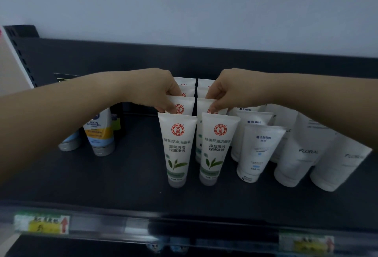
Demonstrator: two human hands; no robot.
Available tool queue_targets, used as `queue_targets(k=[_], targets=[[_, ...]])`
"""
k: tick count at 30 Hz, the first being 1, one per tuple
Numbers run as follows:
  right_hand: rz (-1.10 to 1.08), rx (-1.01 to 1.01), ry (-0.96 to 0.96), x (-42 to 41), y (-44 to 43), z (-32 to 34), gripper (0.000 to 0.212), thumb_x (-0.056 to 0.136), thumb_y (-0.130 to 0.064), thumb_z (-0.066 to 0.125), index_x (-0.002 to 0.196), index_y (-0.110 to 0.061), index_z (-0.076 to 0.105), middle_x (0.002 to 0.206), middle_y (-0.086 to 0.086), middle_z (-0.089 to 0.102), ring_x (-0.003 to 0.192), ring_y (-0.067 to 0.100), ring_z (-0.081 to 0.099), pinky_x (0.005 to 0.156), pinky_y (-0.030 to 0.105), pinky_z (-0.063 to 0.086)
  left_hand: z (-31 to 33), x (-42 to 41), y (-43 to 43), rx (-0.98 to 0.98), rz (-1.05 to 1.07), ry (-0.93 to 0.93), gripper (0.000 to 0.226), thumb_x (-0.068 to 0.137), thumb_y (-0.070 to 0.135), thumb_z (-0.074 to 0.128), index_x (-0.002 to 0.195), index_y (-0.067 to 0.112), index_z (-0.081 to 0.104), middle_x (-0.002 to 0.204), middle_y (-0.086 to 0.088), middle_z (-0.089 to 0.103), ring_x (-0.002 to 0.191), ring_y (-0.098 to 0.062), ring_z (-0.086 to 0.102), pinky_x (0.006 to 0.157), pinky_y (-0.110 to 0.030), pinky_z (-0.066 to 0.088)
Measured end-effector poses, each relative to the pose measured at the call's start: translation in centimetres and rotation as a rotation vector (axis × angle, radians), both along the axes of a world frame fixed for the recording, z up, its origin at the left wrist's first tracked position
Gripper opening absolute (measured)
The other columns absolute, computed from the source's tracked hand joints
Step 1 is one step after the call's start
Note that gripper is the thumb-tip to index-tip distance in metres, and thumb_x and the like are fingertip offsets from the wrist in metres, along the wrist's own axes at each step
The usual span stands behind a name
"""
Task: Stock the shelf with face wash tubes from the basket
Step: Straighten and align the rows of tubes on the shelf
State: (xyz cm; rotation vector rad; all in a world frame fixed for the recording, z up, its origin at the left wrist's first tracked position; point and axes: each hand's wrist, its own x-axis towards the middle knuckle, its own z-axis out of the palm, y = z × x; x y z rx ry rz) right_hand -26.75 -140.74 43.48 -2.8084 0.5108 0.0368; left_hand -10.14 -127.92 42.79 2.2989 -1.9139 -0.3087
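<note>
A: Where do the leaf tubes (pixel 177 150) stand?

B: On the dark shelf (pixel 133 175), cap-down, in 2 rows side by side that run from front to back; I count 4 in each row, though the back ones are partly hidden.

A: And the left hand (pixel 155 91)?

B: It reaches over the left row; its fingers are curled and pressed together, pinching the top edge of the left tube (pixel 187 104), the 2nd from the front; the thumb tip lies on the tube's front face.

A: The right hand (pixel 227 91)?

B: Much the same over the right row; thumb in front, curled fingers behind, pinching the top edge of the right tube (pixel 202 106), also 2nd from the front; both tubes stand upright, just behind the front pair.

A: What else is on the shelf?

B: Just right of the rows, 3 white Manting tubes (pixel 259 150) in a line; further right, larger white Floral tubes (pixel 302 154), leaning; well to the left, a blue and yellow Skin Energy tube (pixel 100 132) on a grey cap, with another grey-capped tube beside it, mostly hidden by the left forearm; the front rail carries a yellow price tag (pixel 41 224), too blurred to read.
</note>
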Motion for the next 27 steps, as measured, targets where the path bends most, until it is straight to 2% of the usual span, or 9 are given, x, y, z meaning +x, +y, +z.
queue_targets(k=[6,13,22,27], targets=[[-0.003,0.016,0.010,-0.04,0.16,0.11,0.019,0.086,-0.022,0.067,0.104,-0.019,0.073,0.094,-0.006,0.075,0.085,0.007,0.071,0.081,0.025,0.058,0.00,-0.13,0.14,0.005,-0.009,-0.014,0.017,0.086,0.028,0.067,0.103,0.027,0.071,0.091,0.013,0.073,0.083,-0.004,0.070,0.086,-0.024,0.051],[-0.014,0.005,0.020,-0.02,0.37,0.13,0.021,0.087,-0.024,0.067,0.107,-0.018,0.072,0.097,-0.006,0.074,0.088,0.008,0.070,0.084,0.029,0.058,-0.01,-0.06,0.28,0.003,-0.012,-0.045,0.018,0.086,0.030,0.066,0.103,0.026,0.072,0.092,0.009,0.074,0.084,-0.007,0.070,0.088,-0.032,0.054],[-0.029,-0.001,0.019,-0.02,0.62,0.19,0.022,0.087,-0.023,0.067,0.107,-0.018,0.072,0.097,-0.006,0.073,0.088,0.008,0.070,0.084,0.029,0.058,0.12,-0.17,0.51,0.002,-0.006,-0.051,0.024,0.086,0.032,0.066,0.107,0.024,0.071,0.096,0.011,0.073,0.089,-0.008,0.068,0.091,-0.032,0.053],[-0.028,-0.062,-0.011,-0.27,0.94,0.54,0.022,0.086,-0.029,0.067,0.107,-0.022,0.073,0.098,-0.011,0.073,0.092,0.005,0.068,0.089,0.027,0.054,0.46,0.08,0.73,0.006,0.005,-0.047,0.023,0.083,0.035,0.068,0.104,0.027,0.071,0.094,0.011,0.074,0.088,-0.008,0.069,0.091,-0.032,0.052]])
